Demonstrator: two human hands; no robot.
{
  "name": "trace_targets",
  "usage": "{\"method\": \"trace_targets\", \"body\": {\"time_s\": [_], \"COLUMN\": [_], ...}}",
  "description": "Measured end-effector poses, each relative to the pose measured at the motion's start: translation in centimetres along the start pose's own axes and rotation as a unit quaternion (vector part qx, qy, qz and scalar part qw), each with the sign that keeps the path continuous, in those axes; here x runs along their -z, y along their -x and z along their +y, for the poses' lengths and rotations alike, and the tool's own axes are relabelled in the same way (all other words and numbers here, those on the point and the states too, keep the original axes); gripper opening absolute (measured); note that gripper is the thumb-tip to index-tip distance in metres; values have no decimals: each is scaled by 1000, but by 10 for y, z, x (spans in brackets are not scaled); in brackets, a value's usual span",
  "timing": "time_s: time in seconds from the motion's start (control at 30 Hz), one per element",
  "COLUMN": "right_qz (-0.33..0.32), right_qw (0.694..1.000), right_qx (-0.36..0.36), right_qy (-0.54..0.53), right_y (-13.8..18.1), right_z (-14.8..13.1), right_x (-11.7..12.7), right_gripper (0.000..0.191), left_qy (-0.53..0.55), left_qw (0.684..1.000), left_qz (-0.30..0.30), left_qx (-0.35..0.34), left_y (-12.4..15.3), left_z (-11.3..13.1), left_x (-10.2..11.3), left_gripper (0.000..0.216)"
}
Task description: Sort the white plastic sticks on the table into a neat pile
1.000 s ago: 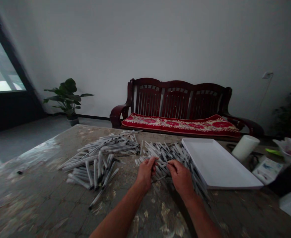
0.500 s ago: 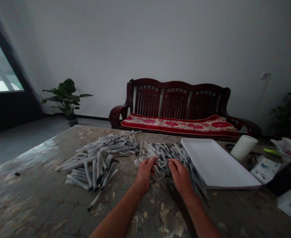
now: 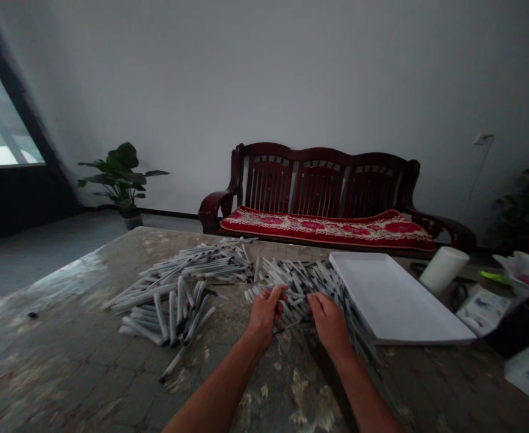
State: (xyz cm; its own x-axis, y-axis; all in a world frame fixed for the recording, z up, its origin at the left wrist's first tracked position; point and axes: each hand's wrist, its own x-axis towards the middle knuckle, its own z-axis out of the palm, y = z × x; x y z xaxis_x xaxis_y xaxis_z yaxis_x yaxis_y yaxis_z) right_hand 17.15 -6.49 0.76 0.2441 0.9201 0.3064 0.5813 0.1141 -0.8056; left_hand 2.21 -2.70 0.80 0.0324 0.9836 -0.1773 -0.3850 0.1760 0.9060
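My left hand (image 3: 265, 310) is closed in a pinch over the near side of a heap of pens (image 3: 300, 273), thin whitish barrels with dark parts. A pen (image 3: 295, 295) seems to stick out from its fingertips to the right, hard to separate from the pens behind it. My right hand (image 3: 328, 319) is a short gap to the right, thumb and fingers pressed together at the heap's front edge. Whatever it pinches is too small to make out. Left of the hands lie a back pile of pens (image 3: 196, 261) and a nearer pile (image 3: 156, 319).
A shallow white tray (image 3: 404, 297) lies right of the heap, with a white roll (image 3: 445, 269) and small boxes (image 3: 483, 307) beyond it. A small black piece (image 3: 32, 315) is on the stained table (image 3: 88, 349). Behind stands a wooden bench (image 3: 314, 186); a potted plant (image 3: 122, 174) is at left.
My right hand has shifted slightly right and down, widening the gap between my fingertips. My left hand stays nearly in place. The piles look the same.
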Motion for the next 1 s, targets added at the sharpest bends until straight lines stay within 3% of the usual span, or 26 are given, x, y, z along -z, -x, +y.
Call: {"method": "trace_targets", "body": {"time_s": [0.1, 0.23, 0.4, 0.63, 0.83, 1.0], "right_qz": [22, 14, -8, 29, 63, 78], "right_qw": [999, 998, 1000, 995, 994, 985], "right_qx": [16, -4, 6, 82, 60, 98], "right_qy": [-35, -68, 1, 46, 71, 119], "right_y": [-1, -1, -1, -1, -6, -4], "right_z": [2, 4, 3, 3, 19, 13], "right_x": [-2, -4, -2, 1, 4, 6], "right_gripper": [31, 39, 39, 28, 28, 30], "left_qy": [7, 7, 4, 17, 13, -7], "left_qw": [1000, 1000, 1000, 999, 998, 999], "left_qz": [4, 3, 7, 37, 61, 48], "left_qx": [-5, -4, -7, -5, -24, -21], "left_y": [-1, -2, -2, -6, -13, -9], "left_z": [-1, -2, -2, -4, 1, 0], "left_x": [0, 1, 0, 3, 12, 8], "left_gripper": [50, 53, 56, 60, 56, 49]}}
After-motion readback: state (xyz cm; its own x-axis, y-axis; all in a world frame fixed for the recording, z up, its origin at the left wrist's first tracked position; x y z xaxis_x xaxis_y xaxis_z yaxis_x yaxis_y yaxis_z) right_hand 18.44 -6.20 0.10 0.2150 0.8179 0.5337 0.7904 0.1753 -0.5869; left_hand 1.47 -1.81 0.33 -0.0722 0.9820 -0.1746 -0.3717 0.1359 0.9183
